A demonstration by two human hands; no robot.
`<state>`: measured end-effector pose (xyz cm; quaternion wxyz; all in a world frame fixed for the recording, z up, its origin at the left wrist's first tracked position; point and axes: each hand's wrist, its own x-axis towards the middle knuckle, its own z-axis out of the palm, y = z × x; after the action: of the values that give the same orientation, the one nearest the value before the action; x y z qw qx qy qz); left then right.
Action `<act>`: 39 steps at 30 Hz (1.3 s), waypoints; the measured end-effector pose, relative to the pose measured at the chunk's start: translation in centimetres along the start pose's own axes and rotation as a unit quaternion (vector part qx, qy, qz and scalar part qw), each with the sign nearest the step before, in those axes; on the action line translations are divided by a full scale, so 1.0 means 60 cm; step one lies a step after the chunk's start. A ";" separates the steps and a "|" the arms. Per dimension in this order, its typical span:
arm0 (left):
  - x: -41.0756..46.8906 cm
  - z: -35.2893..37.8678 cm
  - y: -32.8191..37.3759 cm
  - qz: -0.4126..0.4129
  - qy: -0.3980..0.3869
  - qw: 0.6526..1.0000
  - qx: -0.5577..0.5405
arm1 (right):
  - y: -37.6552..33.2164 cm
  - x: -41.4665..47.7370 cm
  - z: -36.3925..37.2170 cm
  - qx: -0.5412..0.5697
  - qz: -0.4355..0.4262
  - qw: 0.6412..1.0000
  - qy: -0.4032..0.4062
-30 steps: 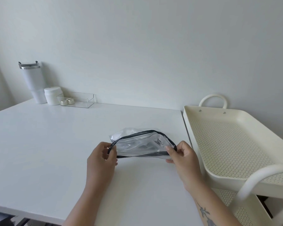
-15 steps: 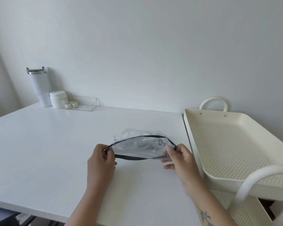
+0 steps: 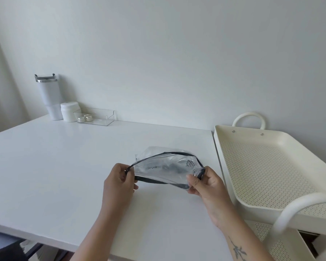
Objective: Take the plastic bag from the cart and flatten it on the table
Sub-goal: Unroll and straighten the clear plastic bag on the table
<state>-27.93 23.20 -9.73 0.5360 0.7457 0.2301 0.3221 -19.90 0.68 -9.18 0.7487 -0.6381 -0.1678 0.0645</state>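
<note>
A clear plastic bag [image 3: 166,166] with a dark rim around its mouth is held just above the white table [image 3: 64,166], a little right of centre. My left hand [image 3: 119,183] pinches the rim's left end. My right hand [image 3: 205,183] grips the rim's right end between thumb and fingers. The mouth gapes toward me and the bag's body is crumpled behind it. The cream cart [image 3: 231,166] stands against the table's right edge, and its perforated top tray holds nothing.
At the table's far left corner stand a white tumbler [image 3: 49,98], a white jar [image 3: 70,112] and a clear tray [image 3: 100,117] with two small tins. The cart's curved handle [image 3: 299,206] rises at the near right, over a lower shelf.
Both hands still hold the bag's rim. The mouth has spread wider and the right hand has shifted its grip on the right end. The camera has tilted slightly.
</note>
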 end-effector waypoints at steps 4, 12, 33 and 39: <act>-0.006 0.006 0.001 0.031 0.005 0.998 0.054 | 0.009 0.006 0.011 -0.099 -0.014 0.982 0.162; -0.022 0.001 0.011 0.082 0.063 0.987 0.126 | 0.002 0.001 0.020 -0.173 -0.076 0.969 0.159; -0.045 0.057 0.093 0.381 -0.050 0.870 0.309 | 0.016 -0.005 0.014 -0.131 -0.076 0.988 -0.026; -0.049 0.028 0.067 0.372 -0.084 0.902 0.201 | 0.017 0.015 0.014 -0.258 -0.161 0.952 -0.017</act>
<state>-28.74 18.83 -7.00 0.2326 0.8934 -0.0503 0.3810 -19.20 1.92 -9.92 0.5555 -0.7730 -0.2922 -0.0917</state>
